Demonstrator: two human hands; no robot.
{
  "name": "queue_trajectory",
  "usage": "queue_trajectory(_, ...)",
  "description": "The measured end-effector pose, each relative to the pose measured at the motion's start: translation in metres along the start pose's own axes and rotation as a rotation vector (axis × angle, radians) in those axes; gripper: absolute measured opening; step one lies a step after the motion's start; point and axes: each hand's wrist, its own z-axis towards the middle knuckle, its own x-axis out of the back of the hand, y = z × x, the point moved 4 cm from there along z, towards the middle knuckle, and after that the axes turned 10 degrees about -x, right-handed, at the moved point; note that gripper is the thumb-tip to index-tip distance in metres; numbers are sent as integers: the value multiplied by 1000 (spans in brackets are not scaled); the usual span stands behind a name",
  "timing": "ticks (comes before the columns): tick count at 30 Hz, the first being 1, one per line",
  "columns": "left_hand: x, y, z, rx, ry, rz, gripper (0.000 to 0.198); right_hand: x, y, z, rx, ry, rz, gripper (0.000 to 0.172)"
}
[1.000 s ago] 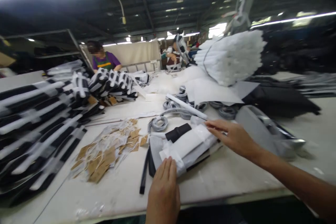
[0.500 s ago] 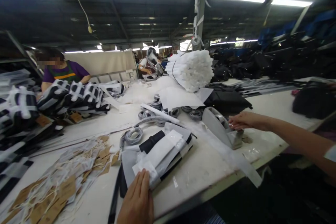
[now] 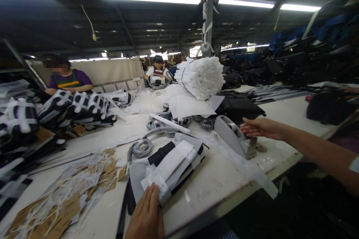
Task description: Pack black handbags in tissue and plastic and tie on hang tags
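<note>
My left hand (image 3: 147, 209) lies with its fingers stretched out on the near end of a folded grey-and-black bundle (image 3: 193, 151). Under its fingertips is a white sheet with clear tape (image 3: 153, 181) across that end. At the right, my right hand (image 3: 259, 129) is held beside a grey tape dispenser (image 3: 228, 132), thumb apart and fingers extended. I see nothing held in it, though its fingertips partly overlap the dispenser. A long translucent white strip (image 3: 249, 171) runs in front of the dispenser and over the table edge.
Coiled grey straps (image 3: 141, 147) lie beyond the bundle. Brown tags with strings (image 3: 66, 209) are heaped at left. A bundle of white tubes (image 3: 200, 78) stands at the back, near a black folded item (image 3: 241, 104). Two people work across the white table (image 3: 213, 190).
My right hand has opened beside the dispenser, its thumb and fingers now further apart. My left hand stays on the bundle. The view has shifted slightly.
</note>
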Motion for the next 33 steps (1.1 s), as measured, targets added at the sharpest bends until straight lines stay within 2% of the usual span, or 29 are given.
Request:
queue_trajectory(5,2,0,1,-1,-7,-16,44,21,13,-21,-173,-96,181,43)
queue_trajectory(10,3,0,1,22,-9,-31,52,25,63,-54,-266,-166,247,31)
queue_trajectory(14,2,-1,1,-10,-24,-39,60,11,104,-64,-217,-92,204,29)
queue_trajectory(18,0,-3,0,-10,-38,-46,61,-2,125,-56,-119,-4,71,28)
queue_trajectory(23,3,-1,-1,19,-35,-60,53,9,138,-50,-41,123,-107,22)
queue_trajectory(25,7,1,0,18,-21,-61,48,16,134,-56,68,162,-223,18)
queue_trajectory(28,13,-1,4,45,-29,-86,44,10,110,-73,387,113,-441,19)
queue_trajectory(30,18,-4,7,80,-58,-133,45,-7,86,-86,609,22,-547,23)
queue_trajectory(33,25,-10,9,168,-117,-238,49,-48,41,-107,940,-176,-601,28)
